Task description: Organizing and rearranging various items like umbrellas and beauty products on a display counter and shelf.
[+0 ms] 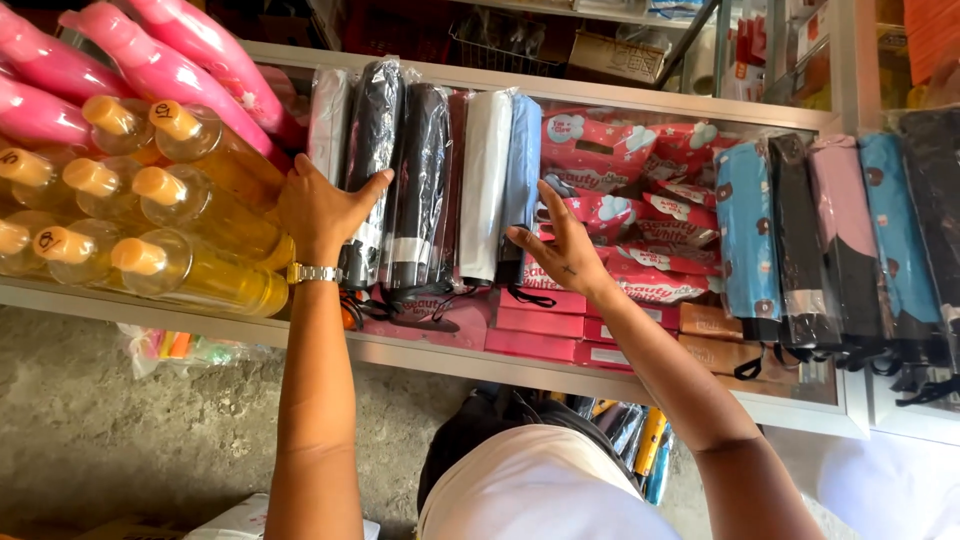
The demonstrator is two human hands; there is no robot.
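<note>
Nearest the lens, a pale garment [545, 490] covers the person's front, and both bare forearms rise from it toward a glass-fronted shelf [440, 355]. Below lies rough grey floor [90, 430], with a cardboard box [240, 520] at the bottom edge.

On the left forearm sits a metal wristwatch [312, 272]. Above it the left hand [320, 210] is spread, fingers extended and thumb splayed, its palm against the left end of a row of folded umbrellas in clear sleeves [425, 180]; the thumb rests on a black one. The right hand [560, 245] is also spread, nothing gripped, its fingertips touching the light blue umbrella [520, 170] at the right end of that row. So the row stands upright between the two hands, bracketed by them.

Just left of the left hand lie yellow bottles with orange caps [190, 230], stacked on their sides, with pink bottles [150, 60] above. Right of the right hand are pink packets [640, 170] and flat pink boxes [540, 325]. Farther right stands a second row of patterned folded umbrellas [830, 230].
</note>
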